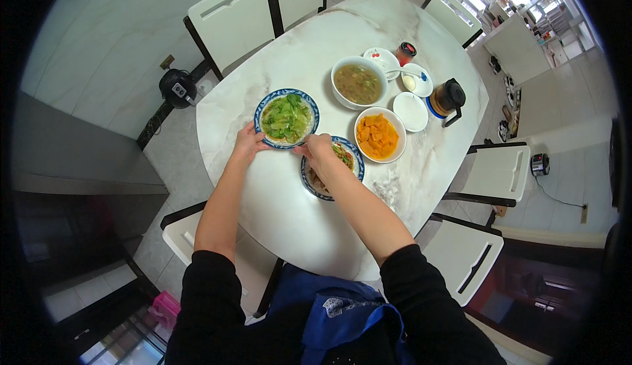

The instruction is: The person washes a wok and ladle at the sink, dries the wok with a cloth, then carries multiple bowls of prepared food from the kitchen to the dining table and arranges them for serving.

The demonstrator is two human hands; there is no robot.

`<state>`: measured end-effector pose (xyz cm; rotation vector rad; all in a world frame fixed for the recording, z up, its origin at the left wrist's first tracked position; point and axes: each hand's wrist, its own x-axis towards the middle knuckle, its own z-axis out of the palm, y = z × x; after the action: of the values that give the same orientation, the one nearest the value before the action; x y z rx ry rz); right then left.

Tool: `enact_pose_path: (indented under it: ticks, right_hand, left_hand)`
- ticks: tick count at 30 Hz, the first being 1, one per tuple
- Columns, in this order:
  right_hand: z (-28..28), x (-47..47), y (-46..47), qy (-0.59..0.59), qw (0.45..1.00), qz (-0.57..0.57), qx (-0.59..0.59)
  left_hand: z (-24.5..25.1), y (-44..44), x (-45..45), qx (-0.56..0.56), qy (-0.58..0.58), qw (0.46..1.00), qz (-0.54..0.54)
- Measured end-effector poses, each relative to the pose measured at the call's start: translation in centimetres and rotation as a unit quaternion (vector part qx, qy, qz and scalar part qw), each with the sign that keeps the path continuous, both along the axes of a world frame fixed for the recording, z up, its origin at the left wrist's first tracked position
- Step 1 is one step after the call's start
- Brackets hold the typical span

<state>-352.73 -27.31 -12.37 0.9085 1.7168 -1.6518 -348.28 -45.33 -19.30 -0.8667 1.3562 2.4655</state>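
My left hand (248, 143) grips the left rim of a blue-and-white patterned plate (316, 110) of cooked lettuce (286, 118). On the plate's near right rim, my right hand (318, 150) has its fingers closed. Below my right hand and forearm, a second blue-patterned plate (360, 170) is partly hidden; it carries what looks like meat (316, 180) and sliced vegetables (343, 155). To its right stands a white bowl (404, 140) of orange cubed pumpkin or squash (377, 136). Beyond that is a larger white bowl (340, 96) of brownish soup (358, 83).
Small white dishes (411, 111) sit past the bowls, one with a white spoon (400, 70). A red jar with a black lid (406, 54) and a dark-lidded glass pot (447, 98) stand near the far right edge of the marble-patterned table (276, 187). White chairs (232, 22) surround it.
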Motion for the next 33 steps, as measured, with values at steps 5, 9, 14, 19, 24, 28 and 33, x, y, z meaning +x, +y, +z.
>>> enact_pose_path:
  ticks: [5,9,14,19,24,28,33]
  right_hand:
    - [3.7,3.7,7.1,0.146,0.985,-0.089,-0.035]
    - [3.3,5.4,15.3,0.137,0.961,-0.205,0.121]
    - [0.3,4.1,19.9,0.021,0.969,-0.242,0.047]
    - [-2.5,1.9,20.4,-0.033,0.950,-0.282,-0.128]
    - [-2.7,-0.3,22.0,-0.016,0.922,-0.300,-0.246]
    - [-1.9,-1.2,22.7,-0.012,0.890,-0.383,-0.247]
    - [-1.7,-1.7,23.8,0.012,0.895,-0.404,-0.191]
  left_hand:
    - [-0.9,1.3,-1.2,-0.005,-0.016,1.000,-0.006]
    - [-1.6,2.6,-1.8,0.004,0.001,1.000,0.004]
    - [-2.7,3.9,-3.1,-0.070,-0.003,0.997,-0.044]
    - [-1.0,4.1,0.3,-0.172,-0.153,0.967,-0.109]
    - [2.7,9.7,6.5,0.048,-0.154,0.963,-0.214]
    - [3.5,13.5,5.8,0.121,-0.075,0.971,-0.192]
    - [3.7,14.5,4.5,0.143,-0.071,0.975,-0.151]
